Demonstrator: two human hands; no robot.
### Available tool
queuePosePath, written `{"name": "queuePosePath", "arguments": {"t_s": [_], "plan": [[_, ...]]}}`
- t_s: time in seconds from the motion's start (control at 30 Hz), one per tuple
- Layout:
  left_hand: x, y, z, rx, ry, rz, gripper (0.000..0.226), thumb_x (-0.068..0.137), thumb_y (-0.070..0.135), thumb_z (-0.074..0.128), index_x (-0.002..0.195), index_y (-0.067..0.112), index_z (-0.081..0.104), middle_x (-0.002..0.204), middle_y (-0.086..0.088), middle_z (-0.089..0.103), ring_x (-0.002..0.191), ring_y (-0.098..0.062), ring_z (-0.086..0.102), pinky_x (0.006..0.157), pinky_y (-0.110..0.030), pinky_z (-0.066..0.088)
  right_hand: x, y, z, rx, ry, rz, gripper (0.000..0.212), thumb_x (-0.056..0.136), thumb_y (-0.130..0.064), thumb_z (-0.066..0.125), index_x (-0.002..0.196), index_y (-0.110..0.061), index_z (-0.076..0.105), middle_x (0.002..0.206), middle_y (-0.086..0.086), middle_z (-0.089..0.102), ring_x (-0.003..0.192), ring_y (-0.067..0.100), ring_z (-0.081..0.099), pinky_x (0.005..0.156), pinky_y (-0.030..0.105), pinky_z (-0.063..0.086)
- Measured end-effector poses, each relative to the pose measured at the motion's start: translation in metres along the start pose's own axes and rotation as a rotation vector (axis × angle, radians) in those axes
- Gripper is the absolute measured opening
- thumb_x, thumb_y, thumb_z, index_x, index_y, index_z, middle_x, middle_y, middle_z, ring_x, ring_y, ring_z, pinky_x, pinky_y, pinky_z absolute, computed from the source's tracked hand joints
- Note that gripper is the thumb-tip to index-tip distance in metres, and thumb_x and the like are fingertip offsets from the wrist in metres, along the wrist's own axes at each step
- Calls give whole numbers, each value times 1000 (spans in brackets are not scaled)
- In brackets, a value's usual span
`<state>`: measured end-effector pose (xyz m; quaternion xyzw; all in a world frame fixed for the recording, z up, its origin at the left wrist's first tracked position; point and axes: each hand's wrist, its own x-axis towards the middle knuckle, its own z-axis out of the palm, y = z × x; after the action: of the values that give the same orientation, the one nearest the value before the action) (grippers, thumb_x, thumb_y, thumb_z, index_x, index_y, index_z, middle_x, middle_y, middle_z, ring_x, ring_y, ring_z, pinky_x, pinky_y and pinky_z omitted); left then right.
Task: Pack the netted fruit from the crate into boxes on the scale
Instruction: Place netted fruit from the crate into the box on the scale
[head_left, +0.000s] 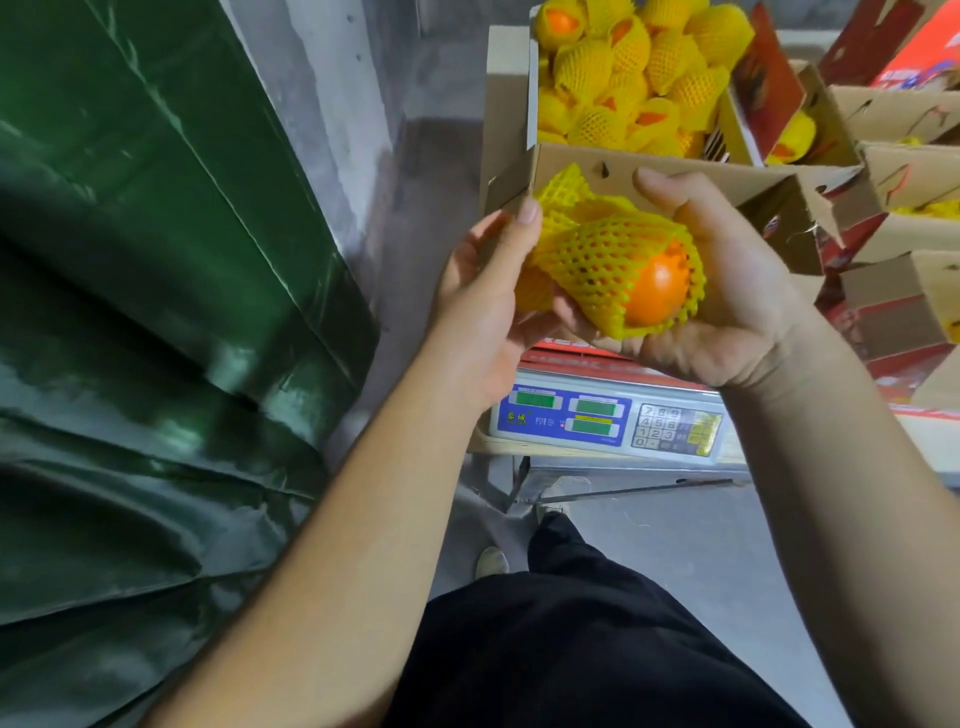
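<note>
Packing in progress, seen from the head camera. We hold one orange (658, 283) in its yellow foam net (597, 249) above the electronic scale (608, 421). Our right hand (727, 291) cups the fruit from the right and beneath, fingers curled round it. Our left hand (483, 291) pinches the loose end of the net between thumb and fingers. The cardboard box (675, 171) just beyond our hands, apparently standing on the scale, is already heaped with netted fruit (623, 67). We judge this box nearly full, the held orange being among its last. Further boxes (883, 124) to the right show only a little fruit. The source crate cannot be identified.
</note>
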<state>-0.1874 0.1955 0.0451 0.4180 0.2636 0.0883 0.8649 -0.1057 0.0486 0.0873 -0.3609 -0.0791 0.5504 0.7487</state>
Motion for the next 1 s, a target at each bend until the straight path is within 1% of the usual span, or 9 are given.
{"name": "queuePosePath", "arguments": {"t_s": [0.13, 0.23, 0.37, 0.53, 0.67, 0.77, 0.83, 0.9, 1.0], "plan": [[3, 0, 6, 22, -7, -42, 37, 93, 37, 78, 126, 24, 66, 111, -8, 79, 89, -25, 79, 91, -60, 58, -5, 1, 0, -85, 26, -31, 38, 94, -44, 55, 103, -17, 80, 113, 14, 72, 100, 29, 72, 86, 42, 61], [7, 2, 5, 28, 69, -50, 45, 92, 35, 80, 132, 23, 64, 113, -10, 78, 97, -29, 77, 85, -56, 62, -9, 4, 3, -156, 62, -61, 34, 99, -41, 51, 99, -24, 81, 113, 11, 74, 99, 27, 73, 81, 44, 60], [10, 5, 2, 54, 43, -84, 50, 93, 47, 75, 136, 24, 64, 122, -9, 76, 114, -33, 72, 97, -56, 59, -8, 4, 5, -183, 41, -49, 29, 96, -37, 57, 102, -22, 81, 111, 12, 74, 97, 27, 74, 78, 42, 60], [14, 10, -3, -10, 86, -54, 53, 94, 44, 76, 140, 24, 60, 124, -10, 75, 111, -31, 74, 91, -48, 63, -7, 2, -2, -91, 107, -30, 32, 92, -37, 61, 106, -14, 79, 113, 12, 71, 96, 25, 71, 89, 38, 59], [16, 11, -4, -39, 90, -21, 50, 96, 38, 74, 141, 24, 59, 124, -10, 75, 112, -30, 74, 92, -48, 63, -10, 4, -8, 41, 132, -8, 40, 92, -40, 59, 108, -9, 78, 114, 14, 71, 97, 26, 72, 85, 36, 62], [18, 12, -5, -60, 106, -4, 50, 96, 37, 74, 141, 24, 58, 126, -10, 74, 114, -30, 73, 92, -47, 63, -11, 4, -8, 105, 129, -9, 53, 97, -50, 51, 124, -8, 68, 122, 17, 67, 104, 29, 71, 101, 38, 54], [19, 13, -7, -57, 118, -3, 51, 95, 40, 75, 141, 23, 59, 127, -10, 74, 112, -30, 74, 86, -43, 64, -13, 4, -6, 148, 1, 9, 63, 94, -54, 53, 138, -9, 56, 133, 21, 61, 116, 35, 66, 106, 44, 51], [20, 14, -9, -59, 138, -4, 51, 94, 42, 75, 140, 24, 60, 126, -9, 74, 110, -29, 75, 84, -41, 65, -16, 4, -3, 187, -69, 19, 70, 86, -45, 73, 144, -10, 55, 139, 23, 58, 122, 37, 64, 100, 46, 58], [21, 14, -9, -91, 156, 12, 51, 95, 38, 75, 141, 23, 59, 130, -10, 72, 116, -31, 71, 89, -45, 64, -15, 8, 0, 90, 97, -62, 78, 72, -27, 90, 142, -11, 60, 139, 19, 62, 123, 30, 64, 77, 30, 64]]}}
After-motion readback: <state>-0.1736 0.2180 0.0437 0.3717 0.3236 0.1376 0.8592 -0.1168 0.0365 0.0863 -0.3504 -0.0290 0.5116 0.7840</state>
